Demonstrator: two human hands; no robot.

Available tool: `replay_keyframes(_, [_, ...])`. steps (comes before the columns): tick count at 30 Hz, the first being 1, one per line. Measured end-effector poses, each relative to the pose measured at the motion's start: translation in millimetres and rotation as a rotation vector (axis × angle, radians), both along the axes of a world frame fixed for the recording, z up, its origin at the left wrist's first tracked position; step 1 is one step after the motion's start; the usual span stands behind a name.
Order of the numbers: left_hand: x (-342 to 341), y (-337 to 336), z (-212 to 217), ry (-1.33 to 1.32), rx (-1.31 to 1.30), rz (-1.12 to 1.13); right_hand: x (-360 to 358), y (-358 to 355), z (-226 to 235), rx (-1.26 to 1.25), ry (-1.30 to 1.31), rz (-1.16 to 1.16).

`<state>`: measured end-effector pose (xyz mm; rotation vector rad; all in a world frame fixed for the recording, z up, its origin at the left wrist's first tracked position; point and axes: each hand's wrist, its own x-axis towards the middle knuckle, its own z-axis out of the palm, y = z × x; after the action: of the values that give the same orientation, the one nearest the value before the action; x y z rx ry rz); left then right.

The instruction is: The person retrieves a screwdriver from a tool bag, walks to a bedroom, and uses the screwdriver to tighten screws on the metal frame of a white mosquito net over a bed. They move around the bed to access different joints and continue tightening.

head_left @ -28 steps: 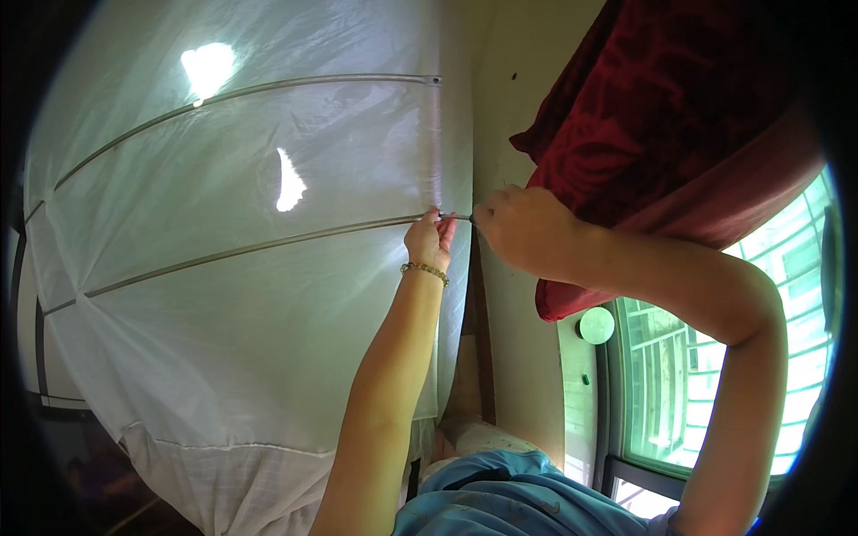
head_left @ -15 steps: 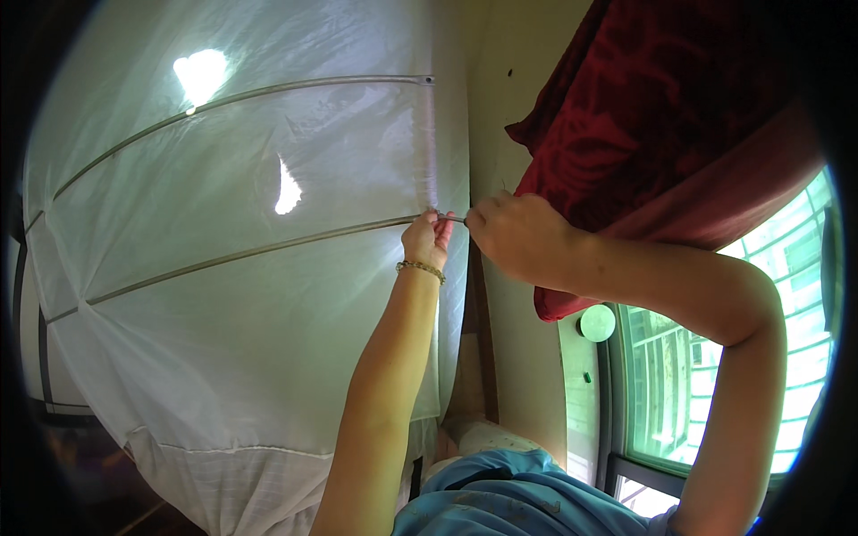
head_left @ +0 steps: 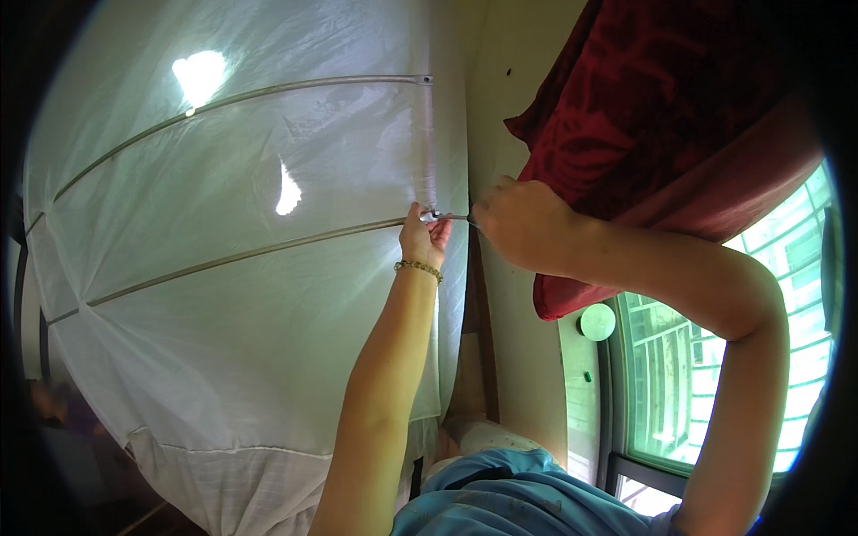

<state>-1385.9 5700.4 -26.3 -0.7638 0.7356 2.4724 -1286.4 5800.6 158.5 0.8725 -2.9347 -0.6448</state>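
Note:
My left hand [head_left: 424,239], with a beaded bracelet at the wrist, grips the end of the lower metal rod [head_left: 250,251] between thumb and fingers. A small shiny fitting [head_left: 431,215] shows at that rod end. My right hand [head_left: 525,225] is closed round the handle of what looks like a screwdriver; its thin shaft [head_left: 458,217] points left to the fitting, and the handle is mostly hidden by my fingers. The upper metal rod [head_left: 313,85] ends in a flattened tip with a hole. Behind both rods hangs a translucent white sheet [head_left: 223,357].
On the right a dark red patterned cloth [head_left: 617,134] hangs close behind my right forearm. A pale wall [head_left: 523,357] runs beside the sheet. Further right are a round whitish object [head_left: 597,322] and a barred window [head_left: 670,384].
My right hand has shifted slightly right with the tool. My left thumb has moved left, and more of the shiny fitting shows. At the far left a blurred shape has appeared.

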Motion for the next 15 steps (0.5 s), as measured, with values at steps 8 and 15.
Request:
replay_keyframes(8, [-0.5, -2.1, -3.4, 0.051, -0.043, -0.017, 6.3, -6.8, -8.0, 0.091, -0.021, -0.141])
replay_keyframes(15, [4.1, -3.9, -1.0, 0.116, -0.072, -0.018, 13.7, -1.9, -5.3, 0.020, 0.154, 0.123])
